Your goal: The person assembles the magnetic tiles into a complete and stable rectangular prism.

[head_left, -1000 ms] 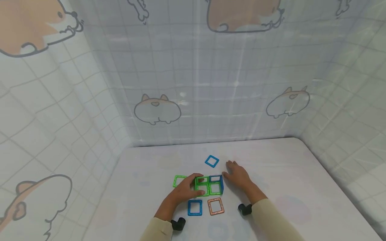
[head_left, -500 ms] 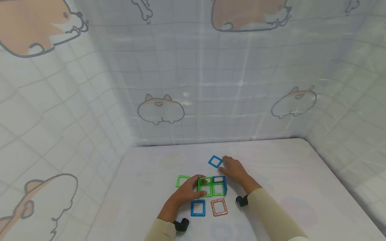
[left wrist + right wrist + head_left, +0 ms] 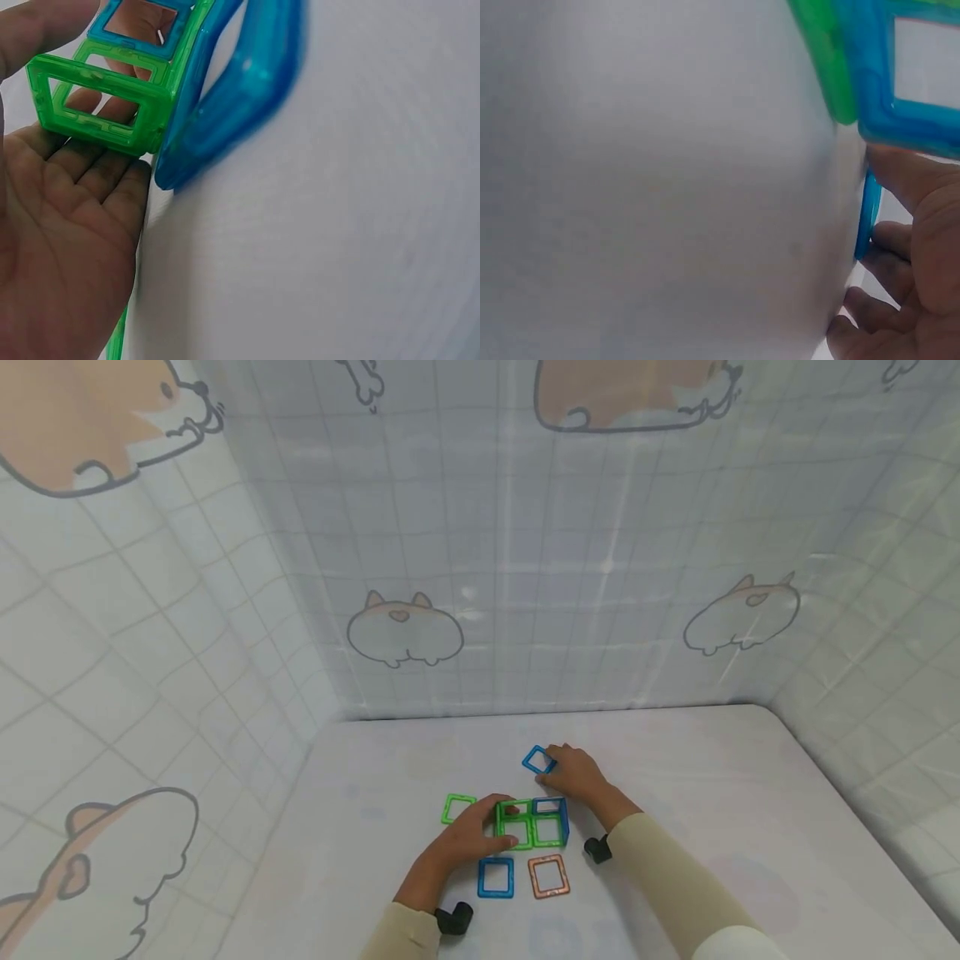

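My left hand grips the left side of a small box-like build of magnetic tiles, thumb in front and fingers behind. The build has green square frames in front and blue frames at its right; in the left wrist view the green frame stands against the fingers. Behind the build, my right hand pinches the right corner of a loose blue magnetic tile. In the right wrist view this blue tile shows edge-on between thumb and fingers, low at the table.
In front of the build lie a blue square tile and an orange square tile. A green tile lies left, partly behind the left hand. White table, with patterned curtains around its back and sides.
My right hand has moved from beside the build leftward and back to the loose blue tile and taken hold of its corner. The left hand keeps its grip on the build.
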`<state>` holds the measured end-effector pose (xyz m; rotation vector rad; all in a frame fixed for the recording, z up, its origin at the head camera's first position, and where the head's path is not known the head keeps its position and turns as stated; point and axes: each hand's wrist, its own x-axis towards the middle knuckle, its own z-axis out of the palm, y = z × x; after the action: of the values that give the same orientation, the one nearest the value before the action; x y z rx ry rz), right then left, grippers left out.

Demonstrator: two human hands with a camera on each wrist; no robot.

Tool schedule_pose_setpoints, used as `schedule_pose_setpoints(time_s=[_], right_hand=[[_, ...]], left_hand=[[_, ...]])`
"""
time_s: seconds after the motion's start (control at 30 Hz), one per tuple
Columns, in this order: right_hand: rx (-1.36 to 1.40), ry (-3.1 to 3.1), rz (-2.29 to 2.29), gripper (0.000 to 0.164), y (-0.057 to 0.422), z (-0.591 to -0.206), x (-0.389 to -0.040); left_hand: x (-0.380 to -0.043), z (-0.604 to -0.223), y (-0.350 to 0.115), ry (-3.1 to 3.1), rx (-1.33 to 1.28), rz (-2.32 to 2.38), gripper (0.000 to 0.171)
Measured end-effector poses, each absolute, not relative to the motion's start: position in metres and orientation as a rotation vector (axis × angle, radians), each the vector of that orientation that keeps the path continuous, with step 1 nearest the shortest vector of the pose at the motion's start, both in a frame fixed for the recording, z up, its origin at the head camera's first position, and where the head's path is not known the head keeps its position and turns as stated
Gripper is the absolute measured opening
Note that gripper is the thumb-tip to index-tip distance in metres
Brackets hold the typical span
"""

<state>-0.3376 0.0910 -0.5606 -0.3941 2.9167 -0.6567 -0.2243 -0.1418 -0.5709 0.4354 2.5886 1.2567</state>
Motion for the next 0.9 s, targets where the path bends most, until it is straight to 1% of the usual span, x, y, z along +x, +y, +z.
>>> schedule_pose_setpoints(time_s=[0.2,0.37,0.57,0.7,0.9], right_hand=[[-0.398,2.942,-0.597,0.057,0.088,-0.558,-0.333],[-0.465,2.943,-0.562,0.049,0.09,-0.556,-0.329],[-0.645,2.934,-0.486,0.044,0.099,-0.558,-0.323],[-0.655,2.911,-0.526,0.043,0.107,-0.558,-0.319],[-0.653,2.941,-0.511,0.037,0.113,-0.556,-0.316]], left_hand=[[-0.224,-0.57,-0.141,2.585,0.429,1.247,0.061],[-0.223,-0.57,-0.141,2.578,0.421,1.249,0.06],[-0.224,-0.57,-0.142,2.568,0.435,1.264,0.061],[-0.224,-0.571,-0.143,2.568,0.423,1.263,0.061],[-0.225,-0.572,-0.142,2.572,0.432,1.266,0.063]])
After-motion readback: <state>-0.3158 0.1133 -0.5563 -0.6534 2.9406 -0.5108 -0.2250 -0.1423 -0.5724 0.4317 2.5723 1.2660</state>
